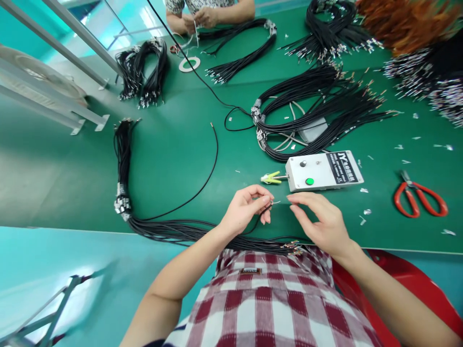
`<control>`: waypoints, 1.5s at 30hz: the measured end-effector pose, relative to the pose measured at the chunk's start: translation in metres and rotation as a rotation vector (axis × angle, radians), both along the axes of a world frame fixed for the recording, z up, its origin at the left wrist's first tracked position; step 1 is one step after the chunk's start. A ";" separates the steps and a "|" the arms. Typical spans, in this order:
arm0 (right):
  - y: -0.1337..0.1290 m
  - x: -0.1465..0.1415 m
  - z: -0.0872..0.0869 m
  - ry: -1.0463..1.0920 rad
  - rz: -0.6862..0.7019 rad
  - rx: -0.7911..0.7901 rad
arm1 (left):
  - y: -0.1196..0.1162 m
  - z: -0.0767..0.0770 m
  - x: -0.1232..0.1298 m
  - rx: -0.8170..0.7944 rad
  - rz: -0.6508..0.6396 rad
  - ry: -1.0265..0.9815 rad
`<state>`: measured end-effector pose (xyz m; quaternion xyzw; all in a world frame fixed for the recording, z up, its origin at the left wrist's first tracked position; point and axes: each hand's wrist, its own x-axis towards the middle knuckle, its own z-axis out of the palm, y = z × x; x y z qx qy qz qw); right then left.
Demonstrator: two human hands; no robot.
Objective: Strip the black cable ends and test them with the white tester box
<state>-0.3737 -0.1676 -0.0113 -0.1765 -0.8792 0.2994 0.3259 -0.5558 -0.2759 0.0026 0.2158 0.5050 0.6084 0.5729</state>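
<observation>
My left hand (253, 205) pinches a black cable (257, 222) close to its end. A thin pale wire tip (277, 202) sticks out past the fingers toward the right. Just right of that tip is my right hand (320, 217), thumb and forefinger slightly apart, with nothing visible between them. The held cable runs down toward a bundle of black cables (173, 229) lying along the table's front edge. Coloured wire ends (292, 247) of that bundle rest by my apron. Beyond my hands sits a white control box (314, 173) with a green button and yellow-green twisting jaws (271, 178).
Red-handled cutters (419, 195) lie to the right among wire scraps. Several cable bundles (289, 91) cover the far side, beside orange-brown wires (408, 24). Across the table, a person's hands (202, 18) handle a white strip near a tape roll (189, 64). Metal posts (79, 38) stand left.
</observation>
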 end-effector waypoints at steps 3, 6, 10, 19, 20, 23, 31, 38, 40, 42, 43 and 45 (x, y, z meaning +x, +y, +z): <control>-0.012 -0.013 0.001 -0.001 0.036 -0.225 | -0.002 -0.001 0.006 0.013 -0.013 0.023; -0.018 -0.023 0.002 0.020 0.045 -0.362 | -0.003 -0.003 0.010 0.021 -0.005 0.048; -0.019 -0.027 0.003 0.033 0.016 -0.492 | -0.005 -0.005 0.011 0.026 -0.012 0.056; -0.016 -0.029 -0.001 0.060 0.000 -0.628 | -0.014 -0.010 0.011 -0.055 -0.050 0.187; -0.016 -0.030 -0.001 0.063 -0.005 -0.645 | -0.014 -0.009 0.012 -0.060 -0.044 0.188; -0.016 -0.031 -0.003 0.072 -0.007 -0.688 | -0.015 -0.008 0.016 -0.043 -0.029 0.150; -0.015 -0.029 -0.008 0.076 -0.034 -0.780 | -0.018 -0.008 0.018 -0.020 -0.027 0.035; -0.013 -0.024 -0.009 0.087 -0.053 -0.803 | -0.018 -0.008 0.017 -0.048 -0.039 -0.011; -0.012 -0.023 -0.009 0.089 -0.051 -0.804 | -0.018 -0.009 0.017 -0.051 -0.046 -0.025; -0.011 -0.022 -0.009 0.086 -0.045 -0.798 | -0.017 -0.009 0.017 -0.050 -0.050 -0.033; -0.011 -0.022 -0.008 0.081 -0.041 -0.790 | -0.017 -0.010 0.017 -0.049 -0.052 -0.034; -0.011 -0.022 -0.007 0.075 -0.032 -0.763 | -0.017 -0.010 0.017 -0.048 -0.057 -0.028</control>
